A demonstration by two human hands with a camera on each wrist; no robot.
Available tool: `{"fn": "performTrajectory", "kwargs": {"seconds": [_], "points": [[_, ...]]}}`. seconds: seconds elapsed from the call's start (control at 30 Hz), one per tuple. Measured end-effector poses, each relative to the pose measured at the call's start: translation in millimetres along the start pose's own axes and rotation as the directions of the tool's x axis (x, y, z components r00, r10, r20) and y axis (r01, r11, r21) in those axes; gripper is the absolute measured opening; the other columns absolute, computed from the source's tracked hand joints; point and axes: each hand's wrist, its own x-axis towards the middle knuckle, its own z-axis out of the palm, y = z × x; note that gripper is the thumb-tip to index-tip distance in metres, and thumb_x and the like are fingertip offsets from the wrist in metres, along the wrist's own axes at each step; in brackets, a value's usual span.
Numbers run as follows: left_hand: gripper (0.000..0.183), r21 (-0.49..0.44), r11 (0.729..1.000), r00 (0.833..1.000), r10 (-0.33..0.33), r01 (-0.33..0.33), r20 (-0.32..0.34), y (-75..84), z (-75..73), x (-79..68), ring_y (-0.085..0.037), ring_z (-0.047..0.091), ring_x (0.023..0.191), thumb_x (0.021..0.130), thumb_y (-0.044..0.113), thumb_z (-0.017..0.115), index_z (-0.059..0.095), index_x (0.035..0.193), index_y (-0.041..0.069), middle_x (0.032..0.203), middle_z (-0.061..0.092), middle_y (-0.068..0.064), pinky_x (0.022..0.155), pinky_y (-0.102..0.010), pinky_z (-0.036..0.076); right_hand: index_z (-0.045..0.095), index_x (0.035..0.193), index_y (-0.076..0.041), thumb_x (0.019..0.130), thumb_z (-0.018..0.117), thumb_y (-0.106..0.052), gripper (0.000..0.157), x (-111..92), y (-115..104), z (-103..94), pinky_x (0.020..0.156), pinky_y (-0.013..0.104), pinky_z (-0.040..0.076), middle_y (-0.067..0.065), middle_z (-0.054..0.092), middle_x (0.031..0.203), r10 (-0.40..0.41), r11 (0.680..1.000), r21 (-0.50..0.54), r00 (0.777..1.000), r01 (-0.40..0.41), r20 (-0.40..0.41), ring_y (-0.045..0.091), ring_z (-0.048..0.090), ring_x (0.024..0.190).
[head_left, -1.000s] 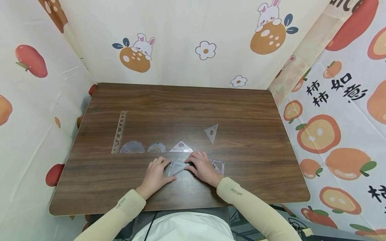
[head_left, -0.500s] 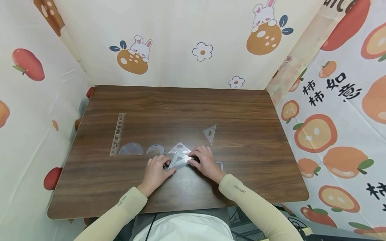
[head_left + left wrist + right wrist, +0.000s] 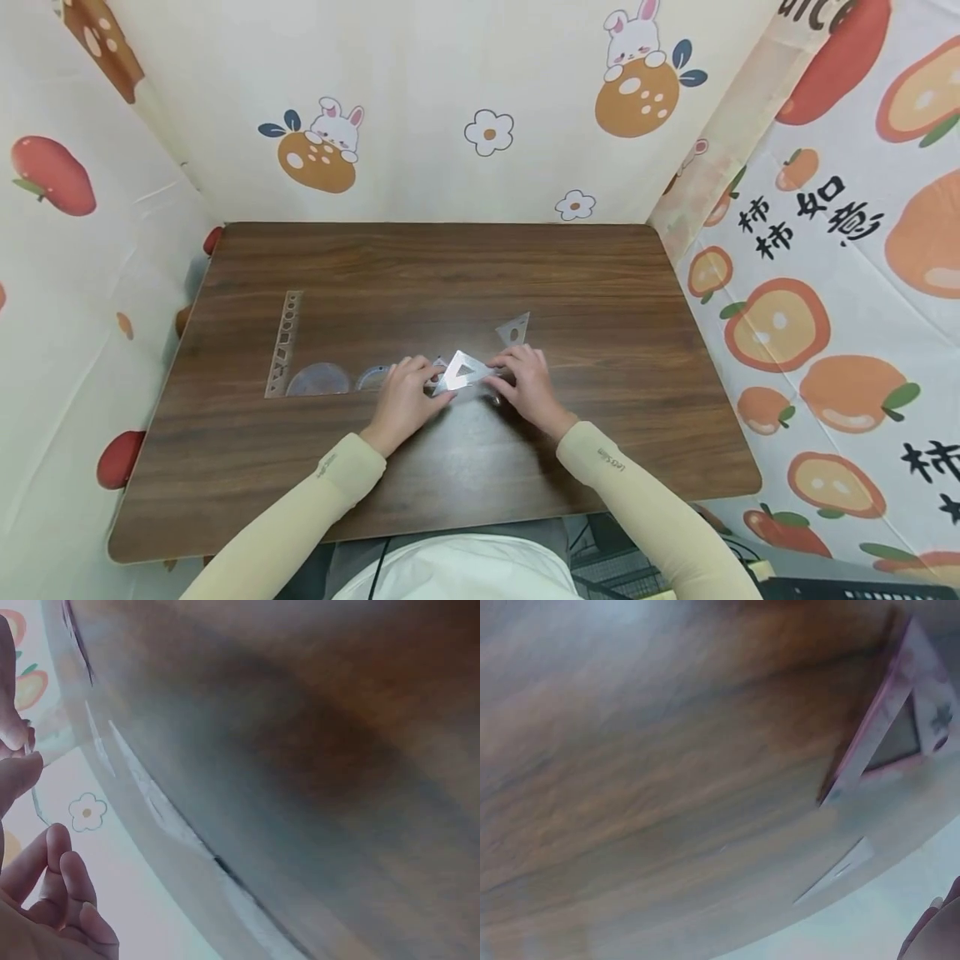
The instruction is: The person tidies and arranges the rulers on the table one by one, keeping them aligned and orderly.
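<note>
Both hands hold a clear triangular set square (image 3: 450, 380) lifted over the middle of the table. My left hand (image 3: 405, 402) pinches its left corner between thumb and fingers, and my right hand (image 3: 529, 390) pinches the right corner. Behind them lies another clear set square (image 3: 439, 363), mostly hidden by the left hand and the held piece. A smaller set square (image 3: 519, 323) lies just beyond the right fingers. In the right wrist view a pink-edged set square (image 3: 922, 671) rests on the table; the right hand covers it in the head view.
On the brown wooden table (image 3: 420, 275), a clear stencil ruler (image 3: 284, 343) stands lengthwise at left. A large protractor (image 3: 318, 380) and a small protractor (image 3: 369, 379) lie in a row beside it. Printed cloth walls (image 3: 420, 167) enclose the back and sides.
Both hands have carried the set square away from the person and slightly right, over the row of tools. It looks raised and tilted now. The head view has shifted a little.
</note>
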Motion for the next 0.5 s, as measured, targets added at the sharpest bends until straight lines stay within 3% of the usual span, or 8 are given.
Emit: {"fn": "performTrajectory", "kwargs": {"seconds": [0.3, 0.5], "points": [[0.041, 0.023, 0.999, 0.999, 0.035, -0.036, 0.033, 9.5, 12.8, 26.3, -0.021, 0.06, 0.084, 0.074, 0.031, 0.094, 0.082, 0.106, 0.009, 0.09, 0.07, -0.002, 0.074, -0.038, 0.042, 0.078, 0.099, -0.01, 0.08, 0.088, -0.021, 0.024, -1.6, 16.5, -13.4, 0.085, 0.042, 0.04, 0.004, 0.07, 0.095, 0.078, 0.997, -0.018, 0.997, -0.078, -0.018, 0.023, 0.057, 0.09], [0.042, 0.044, 0.998, 0.995, 0.04, -0.044, 0.091, 12.5, 27.3, 37.4, -0.021, 0.059, 0.084, 0.075, 0.035, 0.093, 0.082, 0.108, 0.012, 0.092, 0.07, -0.001, 0.074, -0.037, 0.041, 0.079, 0.1, -0.008, 0.081, 0.087, -0.02, 0.023, -11.5, 25.6, -16.6, 0.084, 0.043, 0.04, 0.005, 0.07, 0.095, 0.167, 0.986, -0.028, 0.986, -0.167, 0.003, 0.024, 0.057, 0.088]]}}
